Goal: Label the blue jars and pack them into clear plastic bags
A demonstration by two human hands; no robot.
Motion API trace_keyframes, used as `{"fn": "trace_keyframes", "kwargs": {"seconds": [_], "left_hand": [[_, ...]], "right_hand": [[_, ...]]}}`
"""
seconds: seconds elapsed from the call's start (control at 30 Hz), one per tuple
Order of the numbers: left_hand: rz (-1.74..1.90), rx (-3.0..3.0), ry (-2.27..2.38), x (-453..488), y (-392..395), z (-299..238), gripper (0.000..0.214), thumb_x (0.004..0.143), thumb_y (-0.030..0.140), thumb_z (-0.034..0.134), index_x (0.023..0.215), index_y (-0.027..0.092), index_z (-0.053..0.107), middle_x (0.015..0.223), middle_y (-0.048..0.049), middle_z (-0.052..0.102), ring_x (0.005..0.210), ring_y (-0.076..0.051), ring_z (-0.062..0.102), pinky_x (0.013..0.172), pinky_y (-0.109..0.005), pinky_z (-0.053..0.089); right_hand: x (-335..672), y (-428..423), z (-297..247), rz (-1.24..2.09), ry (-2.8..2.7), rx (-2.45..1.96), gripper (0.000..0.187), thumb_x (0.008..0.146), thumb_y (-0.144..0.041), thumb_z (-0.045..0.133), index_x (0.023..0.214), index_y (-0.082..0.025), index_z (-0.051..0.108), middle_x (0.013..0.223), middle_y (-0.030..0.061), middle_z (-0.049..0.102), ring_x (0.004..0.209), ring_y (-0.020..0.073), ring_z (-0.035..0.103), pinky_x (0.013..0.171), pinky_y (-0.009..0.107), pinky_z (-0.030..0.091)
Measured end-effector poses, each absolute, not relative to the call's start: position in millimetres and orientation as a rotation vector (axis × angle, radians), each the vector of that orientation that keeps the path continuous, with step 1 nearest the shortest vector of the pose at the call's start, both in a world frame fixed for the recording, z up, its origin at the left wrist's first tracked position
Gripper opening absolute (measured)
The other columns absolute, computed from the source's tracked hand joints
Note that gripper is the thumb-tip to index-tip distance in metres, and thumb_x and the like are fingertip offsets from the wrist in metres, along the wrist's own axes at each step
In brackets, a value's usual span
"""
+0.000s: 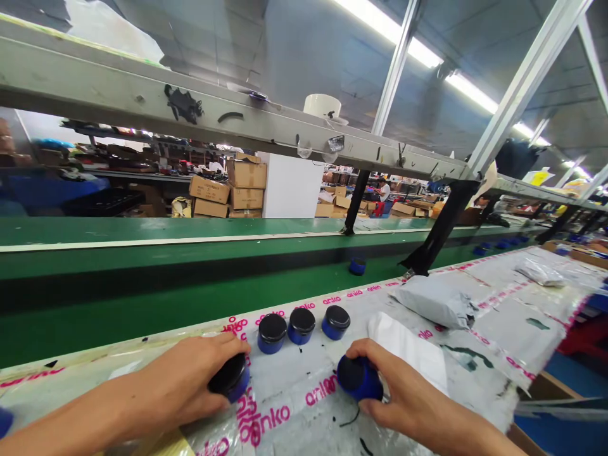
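Observation:
My left hand [183,380] is closed round a small blue jar with a black lid [232,378] lying tilted on the plastic-covered bench. My right hand [396,389] grips a second blue jar with a black lid [357,378], also tipped on its side, lid facing left. Just beyond my hands, three more blue jars stand upright in a row: one [272,332], the middle one [301,325] and the right one [335,321].
The bench is covered in white printed plastic [498,297] with grey bags [434,301] on it. A green conveyor [142,278] runs behind, carrying another blue jar [357,265]. Cardboard boxes [228,190] and a distant person [382,189] lie beyond.

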State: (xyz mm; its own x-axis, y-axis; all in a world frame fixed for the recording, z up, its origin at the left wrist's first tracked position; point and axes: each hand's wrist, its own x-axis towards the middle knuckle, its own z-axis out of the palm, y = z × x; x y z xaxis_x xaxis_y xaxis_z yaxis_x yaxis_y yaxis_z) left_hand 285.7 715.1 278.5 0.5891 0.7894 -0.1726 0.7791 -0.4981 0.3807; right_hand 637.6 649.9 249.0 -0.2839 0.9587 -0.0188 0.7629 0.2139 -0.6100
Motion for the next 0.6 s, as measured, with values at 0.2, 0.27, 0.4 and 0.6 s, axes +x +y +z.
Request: {"fn": "trace_keyframes", "kwargs": {"seconds": [0.2, 0.27, 0.4, 0.6], "left_hand": [[0.048, 2.468, 1.412, 307.9, 711.7, 264.9, 0.035, 0.078, 0.052, 0.066, 0.1, 0.025, 0.062, 0.098, -0.0061, 0.07, 0.089, -0.032, 0.066, 0.076, -0.042, 0.048], [0.012, 2.485, 1.397, 310.1, 709.8, 264.1, 0.038, 0.081, 0.053, 0.063, 0.105, 0.024, 0.064, 0.103, -0.0089, 0.071, 0.094, -0.035, 0.066, 0.081, -0.046, 0.049], [0.125, 2.492, 1.157, 301.4, 708.5, 263.1, 0.062, 0.078, 0.035, 0.068, 0.138, 0.033, 0.054, 0.142, -0.0075, 0.056, 0.121, -0.035, 0.059, 0.102, -0.047, 0.047], [0.072, 2.512, 0.997, 292.8, 707.3, 270.4, 0.062, 0.075, 0.012, 0.059, 0.13, 0.04, 0.059, 0.141, -0.0008, 0.056, 0.118, -0.029, 0.062, 0.1, -0.041, 0.049]], "right_hand": [[633.9, 654.9, 233.3, 0.777, -2.018, -1.718, 0.063, 0.074, -0.024, 0.071, 0.135, -0.024, 0.05, 0.132, 0.0067, 0.058, 0.118, 0.0267, 0.055, 0.099, 0.038, 0.045], [636.1, 653.0, 234.5, 0.758, -2.132, -1.669, 0.07, 0.076, -0.022, 0.07, 0.142, -0.028, 0.047, 0.139, 0.0053, 0.055, 0.124, 0.0255, 0.053, 0.105, 0.037, 0.04], [638.0, 647.8, 241.6, 0.704, -2.227, -1.68, 0.074, 0.076, -0.017, 0.063, 0.146, -0.03, 0.044, 0.131, 0.0043, 0.058, 0.116, 0.0239, 0.058, 0.102, 0.036, 0.041], [634.4, 648.2, 239.2, 0.702, -2.178, -1.681, 0.066, 0.074, -0.019, 0.062, 0.139, -0.028, 0.05, 0.127, 0.0049, 0.06, 0.111, 0.0257, 0.059, 0.099, 0.037, 0.042]]}}
